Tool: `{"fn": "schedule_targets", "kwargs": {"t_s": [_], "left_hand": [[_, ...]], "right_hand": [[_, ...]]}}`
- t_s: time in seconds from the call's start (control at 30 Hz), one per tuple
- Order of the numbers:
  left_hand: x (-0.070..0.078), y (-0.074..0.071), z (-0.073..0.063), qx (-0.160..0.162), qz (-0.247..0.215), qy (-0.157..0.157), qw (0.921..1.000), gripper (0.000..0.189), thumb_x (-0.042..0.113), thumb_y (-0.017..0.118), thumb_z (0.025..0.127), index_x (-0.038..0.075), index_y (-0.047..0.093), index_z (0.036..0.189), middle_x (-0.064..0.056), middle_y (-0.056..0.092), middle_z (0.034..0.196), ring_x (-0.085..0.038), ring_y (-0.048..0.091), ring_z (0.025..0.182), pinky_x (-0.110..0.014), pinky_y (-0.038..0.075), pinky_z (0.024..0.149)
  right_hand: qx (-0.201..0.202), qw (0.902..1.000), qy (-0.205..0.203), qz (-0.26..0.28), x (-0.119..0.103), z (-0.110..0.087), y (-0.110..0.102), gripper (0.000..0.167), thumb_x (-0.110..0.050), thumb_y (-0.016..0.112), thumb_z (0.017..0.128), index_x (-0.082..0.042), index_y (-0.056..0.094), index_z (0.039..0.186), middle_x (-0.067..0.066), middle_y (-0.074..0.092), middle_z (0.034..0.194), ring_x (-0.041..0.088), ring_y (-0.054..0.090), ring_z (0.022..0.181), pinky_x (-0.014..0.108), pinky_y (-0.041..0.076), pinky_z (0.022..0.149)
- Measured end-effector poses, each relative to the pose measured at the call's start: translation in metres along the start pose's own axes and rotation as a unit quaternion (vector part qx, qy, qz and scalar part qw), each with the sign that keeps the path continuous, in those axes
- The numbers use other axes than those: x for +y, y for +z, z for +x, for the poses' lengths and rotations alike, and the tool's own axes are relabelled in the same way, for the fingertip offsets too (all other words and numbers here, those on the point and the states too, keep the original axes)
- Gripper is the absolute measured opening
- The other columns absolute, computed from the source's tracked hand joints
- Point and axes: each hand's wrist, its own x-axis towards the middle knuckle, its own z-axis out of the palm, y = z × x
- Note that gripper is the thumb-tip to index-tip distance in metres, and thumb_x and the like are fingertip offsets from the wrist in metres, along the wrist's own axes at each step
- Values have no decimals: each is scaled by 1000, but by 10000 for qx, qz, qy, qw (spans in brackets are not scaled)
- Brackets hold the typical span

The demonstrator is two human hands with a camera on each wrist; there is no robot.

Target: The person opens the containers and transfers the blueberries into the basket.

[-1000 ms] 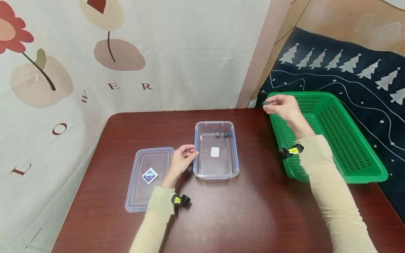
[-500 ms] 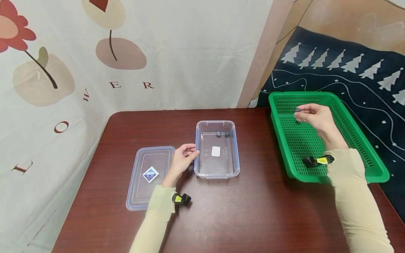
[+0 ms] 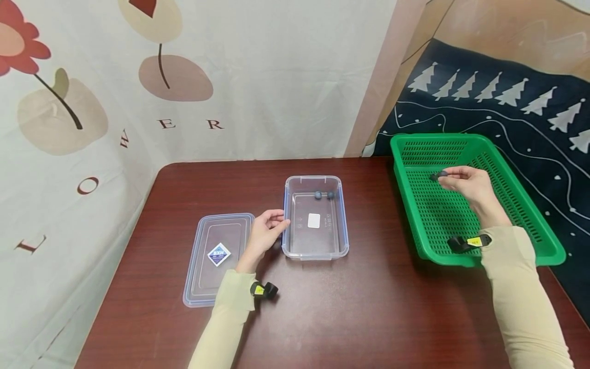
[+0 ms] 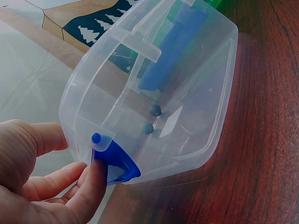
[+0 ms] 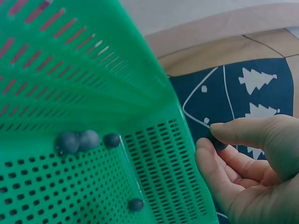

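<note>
In the head view a clear plastic food container (image 3: 299, 241) with blue side clips stands mid-table, two blueberries (image 3: 318, 195) on its floor. My left hand (image 3: 264, 236) grips its left side; in the left wrist view the fingertips are at the blue clip (image 4: 117, 163). At the right is a green slotted basket (image 3: 415, 225). Inside it, near the back left, my right hand (image 3: 472, 189) pinches a blueberry (image 3: 443, 173) between thumb and fingers. The right wrist view shows this blueberry (image 5: 217, 142) partly hidden by the fingertips, and several blueberries (image 5: 69, 142) lying in the basket.
The container's lid (image 3: 203, 282), with a blue and white diamond label, lies flat left of the container, partly behind the left forearm. The brown table (image 3: 359, 307) meets a printed curtain (image 3: 276, 102) at the back. Dark tree-patterned cloth (image 3: 484, 118) lies beyond the basket.
My right hand has moved rightward from the basket's back left rim to inside the basket, then lowered, still pinching the blueberry. The left hand and the container have stayed in place.
</note>
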Motion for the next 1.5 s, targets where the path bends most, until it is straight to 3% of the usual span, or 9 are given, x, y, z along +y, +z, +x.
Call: {"fn": "schedule_targets", "kwargs": {"t_s": [0.33,0.53,0.67,0.77,0.87,1.0,1.13,1.33,1.5], "left_hand": [[0,0,0,-6,57,25,10000,30,-7,64,83,-19,55,109,-33,59,98,-19,59,78,-12,43,63],[-1,0,0,9,37,73,10000,30,-7,64,82,-19,55,109,-33,59,97,-25,60,80,-12,43,64],[-2,0,0,11,42,74,10000,30,-7,64,82,-18,55,109,-33,59,97,-28,60,81,-12,43,64],[-2,0,1,8,56,62,10000,30,-7,64,82,-18,55,109,-33,59,97,-28,60,81,-12,43,64],[-3,0,1,6,52,60,10000,30,-7,64,82,-19,55,108,-33,59,97,-29,60,81,-12,43,63],[-2,1,0,-2,54,43,10000,30,-7,63,83,-19,55,109,-33,59,97,-25,60,80,-12,43,63],[-9,1,4,-3,61,20,10000,30,-7,63,83,-19,55,108,-33,59,97,-23,60,79,-12,43,63],[-37,2,17,34,-31,0,10000,31,-4,67,82,-15,57,109,-29,61,97,-21,61,79,-13,44,63],[-41,2,18,102,55,45,9999,30,0,68,83,-12,59,109,-24,63,96,-14,61,76,-14,45,64]], "right_hand": [[-24,9983,235,532,6,0,-3,11,-22,65,89,-21,60,98,-20,60,79,-4,62,74,16,50,70],[-146,9953,-304,911,-11,-2,11,16,-16,64,89,-11,59,104,-15,64,78,-1,64,76,18,51,72],[-168,9900,-641,1243,-28,-1,30,8,-7,64,88,-14,65,93,-11,66,75,2,65,73,19,52,69],[-221,9858,-809,1457,-39,2,45,18,-2,63,87,-19,66,84,-8,66,73,3,65,70,20,52,67],[-354,9812,-905,1666,-48,4,58,17,2,63,85,-15,67,84,-6,66,73,4,65,70,21,53,67],[-446,9850,-928,1384,-59,7,75,11,-1,63,87,-1,63,98,-7,65,76,4,65,71,21,53,68],[-484,9899,-922,963,-70,8,91,27,-4,62,89,11,56,110,-8,64,78,4,65,73,21,52,70],[-527,9918,-981,628,-84,9,114,28,-6,63,88,10,58,111,-3,65,81,2,63,70,23,52,73],[-664,9927,-962,284,-88,10,137,29,-11,64,89,6,60,112,12,67,95,12,65,79,27,52,77]]}}
